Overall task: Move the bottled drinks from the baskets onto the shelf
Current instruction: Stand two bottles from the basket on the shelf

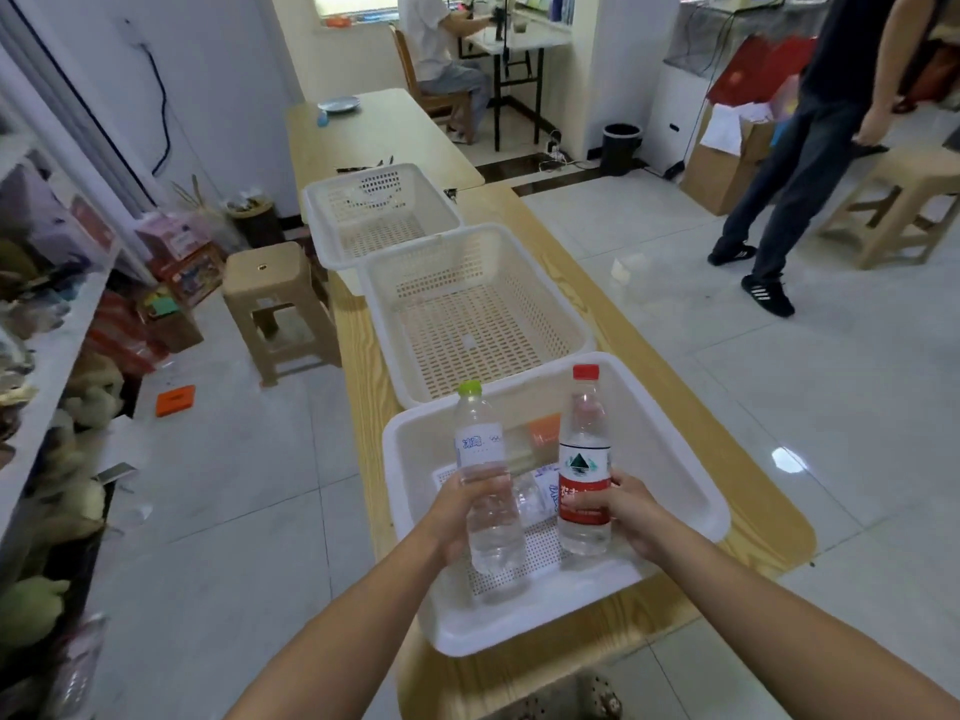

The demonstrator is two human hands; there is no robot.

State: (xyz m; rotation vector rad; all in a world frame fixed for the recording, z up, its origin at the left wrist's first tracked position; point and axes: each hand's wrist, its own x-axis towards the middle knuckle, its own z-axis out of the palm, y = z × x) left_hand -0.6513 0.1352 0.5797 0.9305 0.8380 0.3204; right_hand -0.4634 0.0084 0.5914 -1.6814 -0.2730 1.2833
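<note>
The green-capped bottle [484, 462] bears blue characters, apparently 冰露, on its white label. The red-capped bottle [585, 472] shows a mountain logo and partly covered white characters.

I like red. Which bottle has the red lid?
The red-lidded bottle, red label too, is in the right hand. The green-lidded bottle in the left hand has a white label.

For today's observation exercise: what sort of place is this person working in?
Probably an office or workroom, not a real shop: white baskets along a wooden table, a stocked shelf at the left, and a person seated at a desk behind.
</note>
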